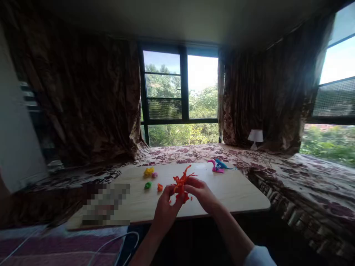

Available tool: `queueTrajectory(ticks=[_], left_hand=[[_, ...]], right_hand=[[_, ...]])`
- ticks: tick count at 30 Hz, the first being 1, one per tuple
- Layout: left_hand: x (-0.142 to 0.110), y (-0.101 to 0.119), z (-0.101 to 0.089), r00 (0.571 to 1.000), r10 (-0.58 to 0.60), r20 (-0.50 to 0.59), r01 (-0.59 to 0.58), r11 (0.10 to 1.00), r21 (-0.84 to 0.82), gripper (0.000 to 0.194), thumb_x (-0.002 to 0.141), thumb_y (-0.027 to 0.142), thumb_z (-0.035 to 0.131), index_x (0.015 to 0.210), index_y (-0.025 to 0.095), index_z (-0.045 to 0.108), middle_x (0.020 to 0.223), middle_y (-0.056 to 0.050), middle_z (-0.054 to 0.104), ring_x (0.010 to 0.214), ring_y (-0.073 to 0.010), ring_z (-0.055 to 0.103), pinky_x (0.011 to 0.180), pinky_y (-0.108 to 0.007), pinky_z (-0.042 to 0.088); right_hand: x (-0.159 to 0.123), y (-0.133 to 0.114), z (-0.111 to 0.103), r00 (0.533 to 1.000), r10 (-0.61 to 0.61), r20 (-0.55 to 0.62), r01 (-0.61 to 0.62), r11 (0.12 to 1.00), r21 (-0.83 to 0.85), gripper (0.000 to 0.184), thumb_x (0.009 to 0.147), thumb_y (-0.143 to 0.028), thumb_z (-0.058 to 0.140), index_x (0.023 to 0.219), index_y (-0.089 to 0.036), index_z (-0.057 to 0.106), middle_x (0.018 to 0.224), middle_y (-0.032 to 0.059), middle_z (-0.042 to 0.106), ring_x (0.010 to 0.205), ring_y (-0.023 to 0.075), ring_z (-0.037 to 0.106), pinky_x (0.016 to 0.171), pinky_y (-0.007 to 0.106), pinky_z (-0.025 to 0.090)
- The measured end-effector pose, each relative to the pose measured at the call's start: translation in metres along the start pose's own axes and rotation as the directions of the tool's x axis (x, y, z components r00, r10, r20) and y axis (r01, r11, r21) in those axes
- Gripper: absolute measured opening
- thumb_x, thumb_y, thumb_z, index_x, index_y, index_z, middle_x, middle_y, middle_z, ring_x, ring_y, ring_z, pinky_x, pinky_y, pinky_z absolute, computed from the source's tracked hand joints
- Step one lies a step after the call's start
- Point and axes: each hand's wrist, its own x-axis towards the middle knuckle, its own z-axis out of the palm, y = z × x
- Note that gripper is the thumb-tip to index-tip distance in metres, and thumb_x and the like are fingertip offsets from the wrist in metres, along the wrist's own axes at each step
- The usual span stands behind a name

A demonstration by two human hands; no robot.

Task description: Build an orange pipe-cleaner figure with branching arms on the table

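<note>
Between my hands stands a red-orange modelling clay figure (181,183), with thin branching strands at the top and a wider base. My left hand (166,203) grips its lower left side, thumb and fingers closed round it. From the right, my right hand (202,192) has its fingers bent against the upper part, just below the strands. Some fingertips are hidden behind the clay. Small red crumbs lie near the base. A little to the left sit an orange clay lump (160,187) and a green clay lump (148,185).
The pale wooden table (238,192) also bears a yellow clay lump (149,171), a pink clay lump (154,174), a magenta clay piece (217,170) and a blue clay piece (221,164). A blurred patch covers its left end. Behind are a small lamp (255,136) and windows.
</note>
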Motion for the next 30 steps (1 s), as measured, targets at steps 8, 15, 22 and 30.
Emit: queueTrajectory(ticks=[8,15,22,30], left_hand=[[-0.001,0.003,0.005,0.997,-0.059,0.047,0.07,0.953,-0.296,0.023,0.074,0.026,0.059,0.094,0.019,0.051,0.094,-0.003,0.061,0.09,-0.0172,0.057,0.077,-0.031,0.047],[0.001,0.009,-0.004,0.989,-0.11,0.097,0.138,0.921,-0.365,0.025,0.071,0.025,0.062,0.093,0.017,0.053,0.099,-0.005,0.062,0.095,-0.0199,0.057,0.079,-0.033,0.048],[0.004,-0.01,0.003,0.995,-0.104,0.001,0.097,0.929,-0.357,0.029,0.068,0.027,0.065,0.093,0.016,0.054,0.095,-0.005,0.063,0.091,-0.0193,0.058,0.075,-0.031,0.049],[0.009,-0.026,0.001,0.987,-0.158,-0.006,0.142,0.899,-0.415,0.022,0.069,0.027,0.064,0.083,0.016,0.051,0.08,-0.001,0.062,0.073,-0.0145,0.06,0.065,-0.028,0.05]], right_hand=[[0.0,-0.001,0.003,0.999,0.02,-0.032,-0.021,0.999,-0.037,0.022,0.076,-0.031,0.058,0.091,-0.018,0.066,0.091,0.003,0.066,0.088,0.02,0.058,0.079,0.032,0.043],[0.008,0.009,0.009,0.996,0.009,-0.088,-0.014,0.998,-0.057,0.021,0.076,-0.03,0.057,0.088,-0.015,0.066,0.084,0.0039,0.066,0.08,0.0186,0.059,0.073,0.031,0.045],[0.009,0.011,0.015,0.99,0.037,-0.137,-0.047,0.997,-0.067,0.02,0.075,-0.031,0.057,0.083,-0.015,0.066,0.073,0.0022,0.066,0.071,0.0173,0.06,0.065,0.029,0.047],[0.009,0.023,0.008,0.991,0.003,-0.131,-0.023,0.989,-0.148,0.026,0.07,-0.026,0.061,0.095,-0.019,0.063,0.092,0.0034,0.065,0.087,0.0205,0.058,0.071,0.031,0.049]])
